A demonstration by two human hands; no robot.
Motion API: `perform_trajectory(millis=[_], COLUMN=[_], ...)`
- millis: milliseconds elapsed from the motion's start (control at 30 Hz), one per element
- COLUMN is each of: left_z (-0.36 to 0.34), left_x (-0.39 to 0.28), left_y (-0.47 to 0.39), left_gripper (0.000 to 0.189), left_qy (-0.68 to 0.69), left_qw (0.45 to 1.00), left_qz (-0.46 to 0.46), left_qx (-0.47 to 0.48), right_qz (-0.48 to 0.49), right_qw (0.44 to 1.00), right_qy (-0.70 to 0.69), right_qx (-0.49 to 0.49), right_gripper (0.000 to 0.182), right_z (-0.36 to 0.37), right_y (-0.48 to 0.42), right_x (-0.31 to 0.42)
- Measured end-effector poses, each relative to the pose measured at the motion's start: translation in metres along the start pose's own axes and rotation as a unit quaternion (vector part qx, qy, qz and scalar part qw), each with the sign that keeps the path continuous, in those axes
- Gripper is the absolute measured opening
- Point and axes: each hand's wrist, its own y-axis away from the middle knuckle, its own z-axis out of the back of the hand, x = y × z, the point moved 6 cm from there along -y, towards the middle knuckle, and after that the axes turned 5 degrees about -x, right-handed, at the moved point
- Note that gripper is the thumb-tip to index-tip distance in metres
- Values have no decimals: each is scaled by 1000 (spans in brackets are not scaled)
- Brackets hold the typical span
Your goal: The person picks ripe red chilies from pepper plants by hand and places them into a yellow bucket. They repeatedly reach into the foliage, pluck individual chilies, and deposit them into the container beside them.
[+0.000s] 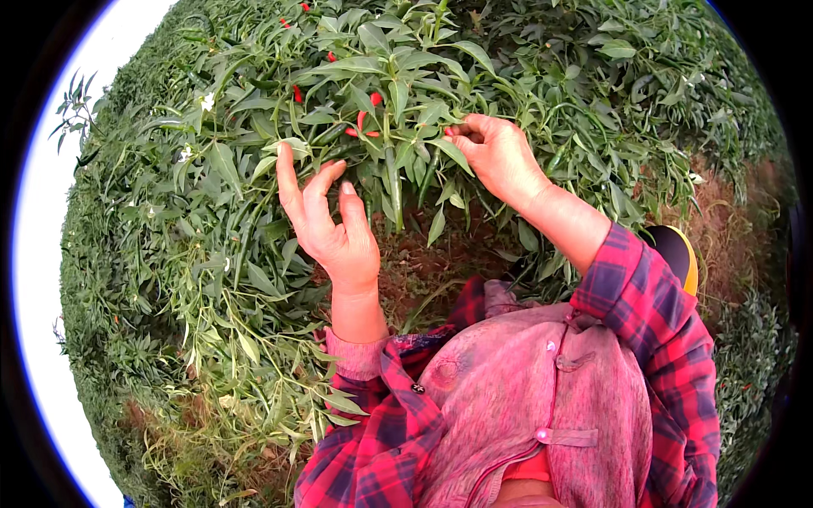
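Observation:
My left hand (335,232) is held up at the near side of a chili pepper plant (399,70), its fingers apart and nothing in it. Its fingertips reach in among the leaves. On the right, my right hand (502,155) pinches a red chili pepper (449,131) between thumb and fingers, and only a small bit of the chili shows. Several more red chilies (361,120) sit in the foliage between my hands. A long green chili (394,181) hangs below them, and another green chili (430,178) hangs beside it, partly behind leaves.
Dense pepper plants (165,209) spread around, some with white flowers (207,101). A leafy branch (279,362) leans against my left sleeve. Brown soil (438,263) shows beneath the plant. A dark, yellow-edged object (676,257), perhaps a shoe, is beside my right sleeve.

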Motion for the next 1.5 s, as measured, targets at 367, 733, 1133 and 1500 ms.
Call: perform_trajectory(millis=[367, 733, 1133, 1500], left_z=[55, 51, -45, -101], left_x=[-17, -33, -27, -24], left_y=[14, -153, 65, 115], left_gripper=[15, 40, 52, 43], left_qy=[259, 167, -16, -52], left_qw=[929, 969, 921, 924], left_qz=[85, 16, -50, -48], left_qx=[-250, 181, 386, 377], right_qz=[-139, 254, -127, 75], right_qw=[966, 884, 888, 986], right_qy=[-107, 321, -231, 115], right_qx=[189, 227, 377, 95], right_gripper=[19, 13, 14, 24], right_z=[5, 0, 67, -26], right_y=[11, 43, 85, -2], right_x=[-24, 2, 12, 31])
